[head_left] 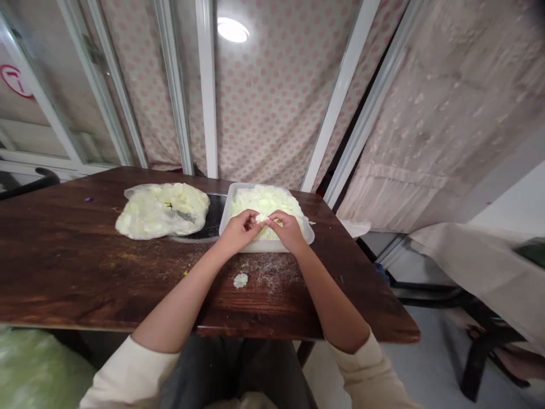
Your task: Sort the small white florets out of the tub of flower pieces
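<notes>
The left hand [242, 228] and the right hand [288, 229] meet at their fingertips, and between them they hold one small pale rosette [261, 218] with a ruffled edge. The grip of both hands is narrow: on each side, the thumb and the bent fingers come close together at the rosette. How the other fingers of each hand are folded, I cannot tell well.

The held rosette is above the near part of a translucent white plastic tub [310, 234]. Just beyond the grip, inside this tub, lies a heap of pale yellow-green pieces [264, 199], which fills it high; their single shapes are too small to tell.

Nearer to the body than the grip, and a little to its left, a second rosette [240, 280] lies alone on the dark brown wooden table [272, 309]. To the right of this second rosette, below the grip, fine whitish crumbs [272, 274] are scattered on the wood.

To the left of the grip, beside the tub, a clear plastic bag [142, 218] with pale contents rests partly over a black, shiny flat surface [218, 211]. Far to the left and lower than the grip, beside the table, stands a large light-green bundle [38, 369].
</notes>
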A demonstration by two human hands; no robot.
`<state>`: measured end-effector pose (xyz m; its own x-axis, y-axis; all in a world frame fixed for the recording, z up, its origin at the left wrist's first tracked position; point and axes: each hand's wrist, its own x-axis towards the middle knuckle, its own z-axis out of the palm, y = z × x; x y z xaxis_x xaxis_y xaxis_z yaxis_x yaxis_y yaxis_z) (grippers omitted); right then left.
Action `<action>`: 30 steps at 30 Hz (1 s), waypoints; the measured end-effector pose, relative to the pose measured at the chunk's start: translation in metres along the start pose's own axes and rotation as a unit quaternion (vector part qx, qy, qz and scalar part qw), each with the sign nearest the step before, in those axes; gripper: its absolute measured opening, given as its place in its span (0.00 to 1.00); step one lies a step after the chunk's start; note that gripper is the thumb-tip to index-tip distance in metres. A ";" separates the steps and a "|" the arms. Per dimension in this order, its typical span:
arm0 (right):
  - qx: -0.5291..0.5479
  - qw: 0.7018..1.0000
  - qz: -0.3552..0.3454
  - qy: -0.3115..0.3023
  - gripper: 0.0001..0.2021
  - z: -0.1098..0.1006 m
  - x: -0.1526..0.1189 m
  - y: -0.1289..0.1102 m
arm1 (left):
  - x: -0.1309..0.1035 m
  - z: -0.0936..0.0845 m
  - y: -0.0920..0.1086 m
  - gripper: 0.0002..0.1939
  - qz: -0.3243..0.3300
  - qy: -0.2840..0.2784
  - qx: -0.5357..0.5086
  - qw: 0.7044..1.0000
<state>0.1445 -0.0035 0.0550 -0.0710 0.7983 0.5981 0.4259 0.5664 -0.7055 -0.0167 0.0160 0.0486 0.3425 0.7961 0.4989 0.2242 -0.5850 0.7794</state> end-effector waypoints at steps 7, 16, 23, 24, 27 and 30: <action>-0.025 0.999 0.012 0.017 0.11 0.001 -0.001 -0.003 | 0.000 0.000 0.002 0.18 -0.042 -0.018 -0.062 0.997; -0.025 0.999 0.034 0.033 0.13 0.002 -0.002 -0.002 | 0.001 -0.001 0.002 0.17 -0.043 -0.002 -0.090 0.995; -0.024 0.997 0.046 0.060 0.11 0.004 -0.001 0.002 | 0.002 -0.001 -0.001 0.15 -0.037 0.029 -0.086 0.995; -0.022 0.998 0.029 0.048 0.10 0.003 0.000 0.002 | 0.002 -0.001 -0.001 0.15 -0.036 0.028 -0.085 0.995; -0.032 0.999 -0.026 0.007 0.10 0.003 0.000 0.003 | 0.002 -0.001 0.000 0.14 -0.028 0.027 -0.083 0.996; -0.034 0.998 -0.046 0.008 0.06 0.003 0.000 0.003 | 0.002 -0.001 -0.001 0.14 -0.020 0.025 -0.080 0.996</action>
<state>0.1434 -0.0011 0.0517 -0.0982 0.7400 0.6655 0.4781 0.6215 -0.6206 -0.0169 0.0181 0.0493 0.2885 0.8275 0.4816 0.0864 -0.5234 0.8477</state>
